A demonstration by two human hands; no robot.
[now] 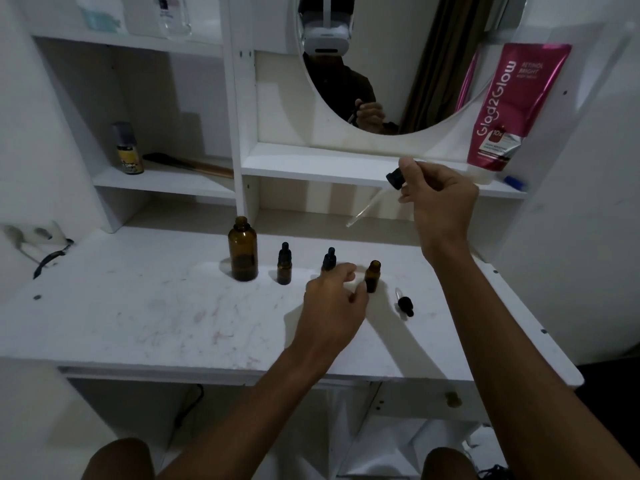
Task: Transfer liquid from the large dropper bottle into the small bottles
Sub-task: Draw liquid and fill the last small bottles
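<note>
The large amber bottle (243, 252) stands uncapped on the white desk (138, 313). To its right stand three small amber bottles: one capped (284, 264), a second capped one (328, 259) partly hidden behind my left hand (334, 306), and an uncapped one (372, 276). My left hand hovers with curled fingers between the last two, its fingertips close to the uncapped bottle; whether it touches it I cannot tell. My right hand (438, 202) is raised above the desk and pinches the large dropper (381, 194) by its black bulb, glass tip slanting down-left. A small dropper cap (404, 303) lies on the desk at the right.
Shelves rise behind the desk with a spray can (129, 148) and a brush (187, 163) on the left. A round mirror (381, 64) and a pink tube (510, 105) are above the right shelf. A power strip (34, 237) lies at the desk's far left.
</note>
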